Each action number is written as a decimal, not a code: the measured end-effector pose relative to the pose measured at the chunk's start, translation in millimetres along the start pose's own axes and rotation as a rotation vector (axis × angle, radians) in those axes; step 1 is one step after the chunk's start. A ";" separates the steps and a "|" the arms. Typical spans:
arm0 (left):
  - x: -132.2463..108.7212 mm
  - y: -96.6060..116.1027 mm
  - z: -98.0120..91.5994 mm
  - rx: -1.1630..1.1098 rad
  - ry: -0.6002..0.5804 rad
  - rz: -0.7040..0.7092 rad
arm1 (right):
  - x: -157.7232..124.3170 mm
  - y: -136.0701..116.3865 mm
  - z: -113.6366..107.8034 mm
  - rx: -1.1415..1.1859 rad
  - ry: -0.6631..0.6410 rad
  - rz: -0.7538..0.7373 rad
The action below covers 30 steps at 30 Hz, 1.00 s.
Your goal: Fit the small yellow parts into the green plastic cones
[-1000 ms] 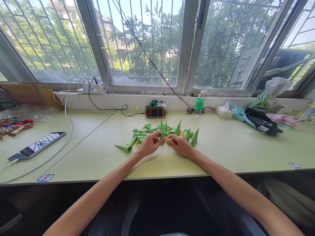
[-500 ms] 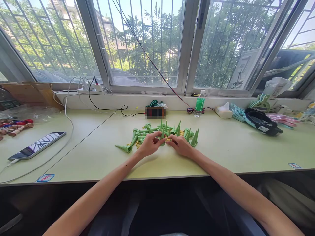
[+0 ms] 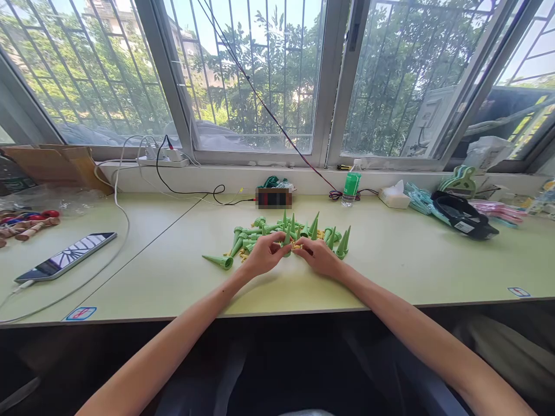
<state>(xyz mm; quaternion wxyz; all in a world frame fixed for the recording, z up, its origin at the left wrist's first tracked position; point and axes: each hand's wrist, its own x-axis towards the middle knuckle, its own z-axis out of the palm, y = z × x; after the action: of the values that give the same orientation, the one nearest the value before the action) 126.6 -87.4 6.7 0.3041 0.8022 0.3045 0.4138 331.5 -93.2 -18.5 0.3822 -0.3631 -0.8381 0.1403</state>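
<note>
My left hand (image 3: 264, 254) is closed around the lower part of a green plastic spike (image 3: 287, 236), which stands upright with its tip up. Close beside it, my right hand (image 3: 321, 255) pinches a small yellow piece (image 3: 297, 247); the fingers partly cover it. Behind both hands lies a heap of green spikes (image 3: 236, 247) mixed with small yellow pieces (image 3: 243, 254). Several spikes (image 3: 343, 242) stand point-up on the right. One loose spike (image 3: 218, 261) lies on its side to the left, its hollow end facing me.
On the pale table (image 3: 390, 271), a bottle (image 3: 351, 184), a tissue box (image 3: 394, 196) and a black strapped item (image 3: 463, 215) stand back right. A phone (image 3: 67, 257) with a white cable (image 3: 124, 231) lies left, near wooden toys (image 3: 37, 225). A blurred-out device (image 3: 273, 198) sits behind the heap.
</note>
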 end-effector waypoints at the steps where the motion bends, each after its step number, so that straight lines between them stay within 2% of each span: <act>1: -0.1 -0.2 0.0 0.001 -0.003 -0.006 | 0.2 0.0 0.0 -0.006 -0.002 -0.006; 22: -0.2 -3.8 0.6 0.008 0.003 0.000 | 0.0 -1.0 -0.3 -0.009 -0.018 0.026; 30: 0.5 -2.4 1.1 0.009 -0.001 0.020 | 1.4 -1.0 0.3 -0.056 -0.017 -0.014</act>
<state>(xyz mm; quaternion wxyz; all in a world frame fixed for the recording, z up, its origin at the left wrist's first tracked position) 127.2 -85.8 4.6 0.2962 0.8068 0.2983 0.4151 330.2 -92.9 -17.4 0.3658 -0.3664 -0.8475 0.1173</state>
